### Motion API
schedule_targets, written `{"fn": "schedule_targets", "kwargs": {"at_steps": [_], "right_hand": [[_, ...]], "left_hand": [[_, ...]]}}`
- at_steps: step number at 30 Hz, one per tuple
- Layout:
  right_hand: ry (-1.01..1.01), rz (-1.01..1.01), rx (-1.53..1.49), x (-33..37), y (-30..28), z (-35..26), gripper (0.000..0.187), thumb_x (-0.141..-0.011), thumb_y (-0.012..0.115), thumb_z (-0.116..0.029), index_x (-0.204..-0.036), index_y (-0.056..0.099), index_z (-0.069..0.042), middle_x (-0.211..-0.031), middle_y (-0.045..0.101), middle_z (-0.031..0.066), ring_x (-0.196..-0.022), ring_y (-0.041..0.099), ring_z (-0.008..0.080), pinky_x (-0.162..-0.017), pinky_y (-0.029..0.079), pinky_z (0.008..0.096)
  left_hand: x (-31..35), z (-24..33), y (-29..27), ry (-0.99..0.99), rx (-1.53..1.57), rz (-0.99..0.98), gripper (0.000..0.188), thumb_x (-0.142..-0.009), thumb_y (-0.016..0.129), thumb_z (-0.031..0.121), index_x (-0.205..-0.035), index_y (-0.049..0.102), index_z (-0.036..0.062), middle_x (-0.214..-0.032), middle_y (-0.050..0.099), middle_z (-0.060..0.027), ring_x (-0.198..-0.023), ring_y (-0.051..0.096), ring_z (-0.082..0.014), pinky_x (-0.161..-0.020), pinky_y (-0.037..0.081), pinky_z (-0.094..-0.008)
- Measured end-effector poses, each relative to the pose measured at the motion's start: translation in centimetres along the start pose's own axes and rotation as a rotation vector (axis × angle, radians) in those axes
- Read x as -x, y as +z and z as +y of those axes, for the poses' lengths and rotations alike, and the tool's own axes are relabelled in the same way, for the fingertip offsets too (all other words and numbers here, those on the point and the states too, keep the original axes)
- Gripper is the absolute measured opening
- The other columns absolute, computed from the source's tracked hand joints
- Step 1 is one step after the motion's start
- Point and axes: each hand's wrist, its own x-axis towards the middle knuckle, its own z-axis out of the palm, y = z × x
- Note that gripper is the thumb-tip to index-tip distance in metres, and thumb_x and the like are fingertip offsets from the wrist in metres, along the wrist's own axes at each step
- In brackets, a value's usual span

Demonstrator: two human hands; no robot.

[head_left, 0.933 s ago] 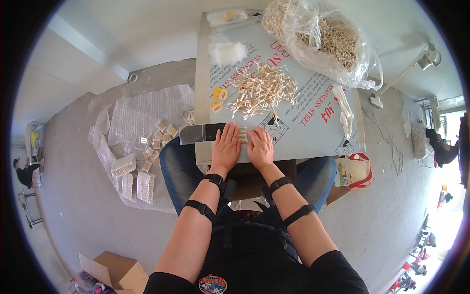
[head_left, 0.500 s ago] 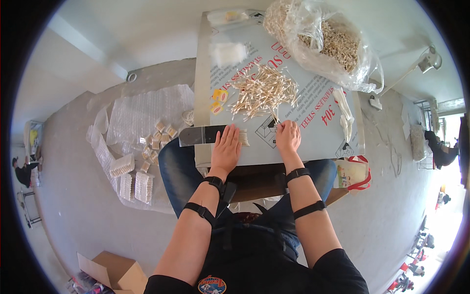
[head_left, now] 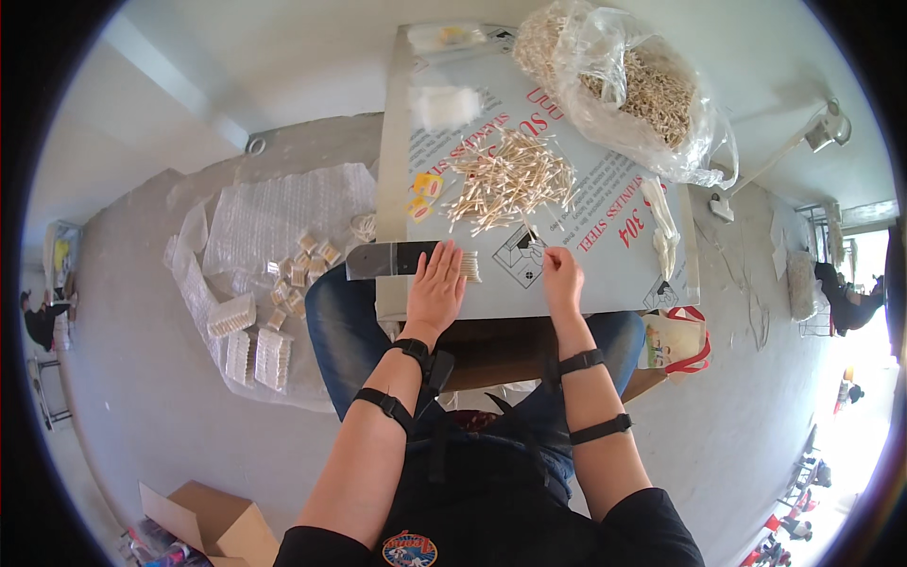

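Note:
My left hand (head_left: 436, 291) lies flat, fingers stretched out together, on the near edge of the table. It covers the end of a dark flat strip (head_left: 383, 262). Beside its fingertips a neat row of cotton swabs (head_left: 471, 266) sticks out to the right; the part under the palm is hidden. My right hand (head_left: 564, 278) is closed in a pinch just above the tabletop, with a thin cotton swab (head_left: 534, 232) at its fingertips. Beyond both hands spreads a loose pile of cotton swabs (head_left: 511, 180).
A clear plastic bag (head_left: 652, 99) full of swabs stands at the far right of the metal-sheet table (head_left: 605, 283). Yellow packets (head_left: 423, 196) lie left of the pile, a white plastic bundle (head_left: 661, 227) at right. Bundled swabs (head_left: 274, 359) rest on bubble wrap (head_left: 283, 222) on the floor.
My right hand has drawn back from the pile, slightly toward me and to the right, with its fingers still pinched. My left hand stays in place.

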Motion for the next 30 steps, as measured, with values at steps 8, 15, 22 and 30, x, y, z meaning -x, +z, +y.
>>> {"fn": "schedule_targets", "kwargs": {"at_steps": [8,15,22,30], "right_hand": [[-0.447,-0.169,0.194,0.9,5.9,-3.0,0.010,-0.085,0.059,-0.009,-0.091,0.067,-0.006,-0.089,0.062,0.0119,-0.090,0.062,0.0322,-0.079,0.050,0.0423],[-0.667,-0.270,0.231,0.6,7.2,-3.6,0.013,-0.085,0.056,-0.008,-0.090,0.068,-0.008,-0.095,0.062,0.0114,-0.096,0.059,0.0325,-0.083,0.050,0.0418],[-0.707,-0.121,0.239,4.1,6.7,-2.6,0.038,-0.088,0.055,-0.011,-0.125,0.058,-0.004,-0.128,0.057,0.0161,-0.122,0.052,0.0329,-0.103,0.041,0.0432],[-0.755,-0.175,0.555,6.0,7.7,-2.4,0.056,-0.093,0.050,-0.019,-0.143,0.039,0.000,-0.152,0.037,0.0159,-0.142,0.031,0.0302,-0.117,0.021,0.0485]], "left_hand": [[-0.3,0.5,-0.5,-0.013,0.024,-0.038,0.054,-0.097,0.048,0.027,-0.146,0.038,0.0067,-0.154,0.033,-0.0103,-0.142,0.031,-0.0249,-0.117,0.022,-0.0435],[-0.2,0.3,-0.4,0.012,0.074,0.046,0.053,-0.094,0.052,0.023,-0.144,0.041,0.0057,-0.152,0.035,-0.0151,-0.141,0.033,-0.0304,-0.116,0.023,-0.0465],[-0.3,0.4,-0.4,-0.016,0.040,-0.005,0.054,-0.094,0.051,0.025,-0.144,0.040,0.0064,-0.153,0.034,-0.0134,-0.143,0.029,-0.0294,-0.117,0.021,-0.0467],[-0.3,0.1,-0.3,-0.013,0.077,-0.039,0.054,-0.099,0.042,0.030,-0.146,0.037,0.0046,-0.155,0.030,-0.0138,-0.144,0.027,-0.0270,-0.118,0.019,-0.0448]]}}
